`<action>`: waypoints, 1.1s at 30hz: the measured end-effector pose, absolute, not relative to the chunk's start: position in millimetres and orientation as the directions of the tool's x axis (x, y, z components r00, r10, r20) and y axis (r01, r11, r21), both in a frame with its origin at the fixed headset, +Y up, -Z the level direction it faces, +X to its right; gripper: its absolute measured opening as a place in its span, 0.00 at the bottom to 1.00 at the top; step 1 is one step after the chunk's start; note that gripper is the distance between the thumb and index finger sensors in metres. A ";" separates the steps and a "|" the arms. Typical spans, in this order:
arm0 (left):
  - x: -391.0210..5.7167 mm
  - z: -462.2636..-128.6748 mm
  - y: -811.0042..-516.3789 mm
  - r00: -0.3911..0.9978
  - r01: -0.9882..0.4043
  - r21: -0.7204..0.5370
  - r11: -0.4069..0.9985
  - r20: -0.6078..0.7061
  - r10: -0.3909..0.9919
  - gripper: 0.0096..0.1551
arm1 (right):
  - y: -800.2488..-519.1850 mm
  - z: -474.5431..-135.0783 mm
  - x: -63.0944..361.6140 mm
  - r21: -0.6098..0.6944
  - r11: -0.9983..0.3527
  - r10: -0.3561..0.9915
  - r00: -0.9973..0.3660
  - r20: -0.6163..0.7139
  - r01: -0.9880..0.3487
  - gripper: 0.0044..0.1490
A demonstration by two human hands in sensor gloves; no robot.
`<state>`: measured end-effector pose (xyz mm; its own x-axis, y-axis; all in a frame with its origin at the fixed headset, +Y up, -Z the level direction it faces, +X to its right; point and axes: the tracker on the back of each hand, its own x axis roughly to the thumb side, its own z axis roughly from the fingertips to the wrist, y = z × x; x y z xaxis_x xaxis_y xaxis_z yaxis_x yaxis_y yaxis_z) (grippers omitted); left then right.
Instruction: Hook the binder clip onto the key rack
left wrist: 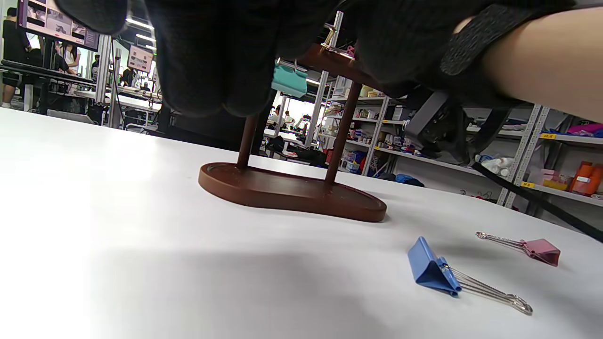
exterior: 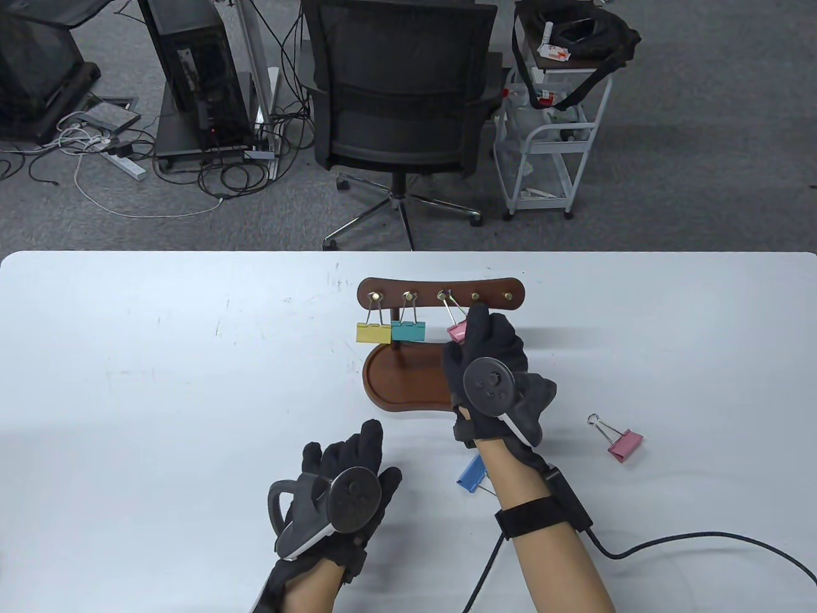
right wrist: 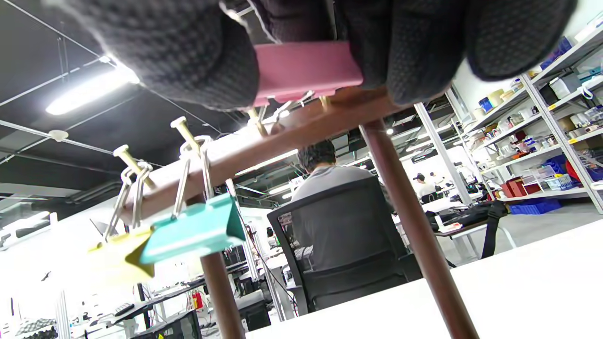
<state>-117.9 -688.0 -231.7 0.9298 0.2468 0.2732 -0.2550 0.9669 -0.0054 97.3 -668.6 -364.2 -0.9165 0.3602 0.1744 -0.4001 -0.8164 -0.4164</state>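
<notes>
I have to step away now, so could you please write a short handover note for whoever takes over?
Right hand pinches a pink binder clip, its wire loop at the third peg of the brown wooden key rack; whether it is seated is unclear.
Left hand rests open on the white table.
Done: yellow clip and teal clip hang on pegs.
Left: blue clip and second pink clip lie on the table.

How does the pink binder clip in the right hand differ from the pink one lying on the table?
The held pink clip is pinched by the right hand at the key rack, its wire loop at the third peg; the loose pink clip lies flat on the table, untouched. The held one hangs tilted; the loose one rests right of the rack's base. Both look alike in colour and size.
</notes>
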 end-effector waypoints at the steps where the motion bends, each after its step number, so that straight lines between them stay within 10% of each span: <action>1: -118.0 -231.7 -688.0 0.930 -0.255 -0.007 0.967 0.273 0.248 0.47 | -671.5 -365.6 96.4 -0.412 -0.823 0.352 -0.921 0.168 -0.390 0.52; 33: -113.7 -232.1 -690.7 0.925 -0.261 -0.051 0.964 0.274 0.265 0.47 | -696.7 -381.8 81.2 -0.374 -0.860 0.329 -0.938 0.111 -0.346 0.56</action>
